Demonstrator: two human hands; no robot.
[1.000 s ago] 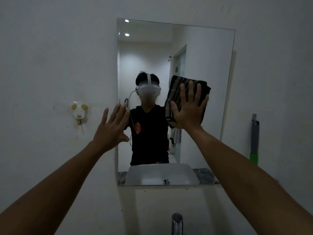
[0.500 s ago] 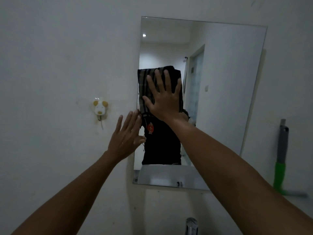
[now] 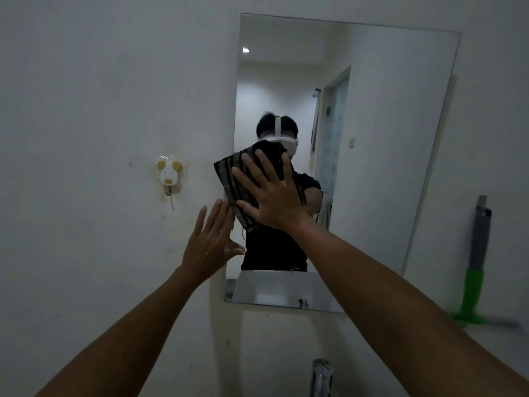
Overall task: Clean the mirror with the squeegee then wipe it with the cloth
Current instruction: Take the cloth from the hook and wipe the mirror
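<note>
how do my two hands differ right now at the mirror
The right hand presses the striped cloth flat against the mirror; the left hand holds nothing. The right hand sits higher, over the glass; the left hand sits lower, at the mirror's left edge by the wall. Both are open with fingers spread.
</note>
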